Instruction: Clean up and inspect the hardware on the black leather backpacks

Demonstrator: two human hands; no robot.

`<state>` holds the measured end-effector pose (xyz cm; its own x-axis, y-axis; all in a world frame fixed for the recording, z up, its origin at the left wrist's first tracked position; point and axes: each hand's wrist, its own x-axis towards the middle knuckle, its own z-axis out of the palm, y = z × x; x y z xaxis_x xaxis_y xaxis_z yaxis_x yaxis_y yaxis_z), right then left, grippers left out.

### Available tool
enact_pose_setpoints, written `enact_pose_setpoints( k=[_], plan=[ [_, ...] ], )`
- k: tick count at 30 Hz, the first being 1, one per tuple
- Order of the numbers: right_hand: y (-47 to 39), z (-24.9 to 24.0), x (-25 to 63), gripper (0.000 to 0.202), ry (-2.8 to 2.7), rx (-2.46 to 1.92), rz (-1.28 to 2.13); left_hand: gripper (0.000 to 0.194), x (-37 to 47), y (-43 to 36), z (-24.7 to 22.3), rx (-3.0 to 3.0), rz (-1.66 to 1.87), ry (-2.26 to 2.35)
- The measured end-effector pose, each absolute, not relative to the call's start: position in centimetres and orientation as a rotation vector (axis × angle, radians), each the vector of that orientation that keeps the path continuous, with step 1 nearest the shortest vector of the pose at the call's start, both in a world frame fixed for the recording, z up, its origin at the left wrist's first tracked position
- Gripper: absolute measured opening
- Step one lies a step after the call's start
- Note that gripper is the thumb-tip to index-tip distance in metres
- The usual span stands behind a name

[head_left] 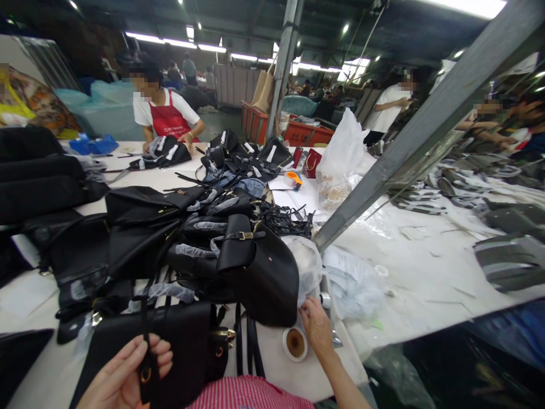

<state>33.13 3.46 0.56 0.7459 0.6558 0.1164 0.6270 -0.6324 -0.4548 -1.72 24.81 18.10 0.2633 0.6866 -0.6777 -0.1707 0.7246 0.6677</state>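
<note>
My left hand (131, 366) is closed on a narrow black strap (147, 355), its thumb and forefinger pinching it; a small gold ring shows at its lower part. Behind that hand lies a black handbag (179, 329) with gold hardware, close to my body. My right hand (317, 324) reaches to the side of a clear plastic bag (304, 258), fingertips curled together; whatever they hold is too hidden to name. Just below and left of it stands a white cup (295, 344) with brown liquid. A black backpack (264, 267) with a gold buckle lies left of the right hand.
More black bags (140, 227) are heaped along the left of the white table (426, 272). A slanted metal post (404, 147) rises from the table. A tape roll (293, 180) sits farther back. Across the table, a person in a red apron (170, 119) handles a bag.
</note>
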Motion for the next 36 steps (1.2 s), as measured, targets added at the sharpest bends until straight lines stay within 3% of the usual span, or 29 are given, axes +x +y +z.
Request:
enact_pose_setpoints(
  k=[21,31,36],
  plan=[
    [1.8,4.6,34.7,0.022,-0.674,-2.332,0.252,0.015,-1.2,25.0,18.6,0.46,0.604,1.188],
    [2.1,4.8,36.0,0.031,-0.423,-2.13,0.339,0.014,-1.2,24.7,19.3,0.476,0.61,1.18],
    [3.1,7.2,35.1,0.049,-0.386,-1.901,0.427,0.017,-1.3,24.7,19.2,0.495,0.605,1.161]
  ],
)
